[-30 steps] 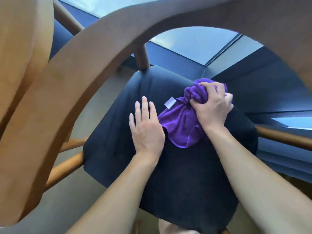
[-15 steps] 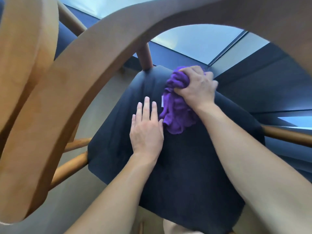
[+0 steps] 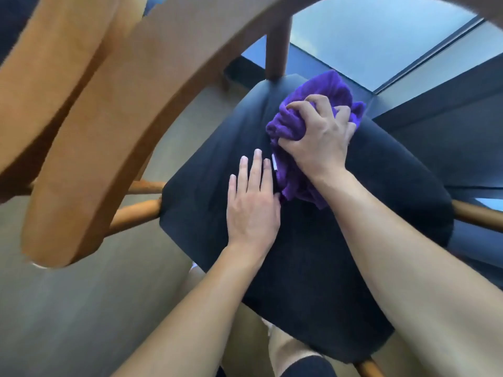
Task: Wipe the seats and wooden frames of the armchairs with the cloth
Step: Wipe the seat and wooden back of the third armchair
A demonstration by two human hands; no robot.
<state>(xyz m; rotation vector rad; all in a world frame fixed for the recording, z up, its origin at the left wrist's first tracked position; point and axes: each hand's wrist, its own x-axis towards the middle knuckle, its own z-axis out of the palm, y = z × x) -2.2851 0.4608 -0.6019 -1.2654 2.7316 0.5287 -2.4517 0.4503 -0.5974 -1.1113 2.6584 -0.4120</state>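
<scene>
The right hand (image 3: 318, 137) grips the bunched cloth (image 3: 337, 91) at the far part of the seat (image 3: 206, 191); the left hand (image 3: 251, 202) lies flat and spread beside it. The loose cloth tail (under the wrist) may fold and skip some fabric, and the wooden frame (image 3: 141, 85) looks not yet wiped.

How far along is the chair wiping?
Nothing shows as finished yet. In hand: the right hand grips the purple cloth on the dark seat, near its far edge, while the left hand lies flat beside it. Left: the wooden frame, which the cloth is not touching.
</scene>
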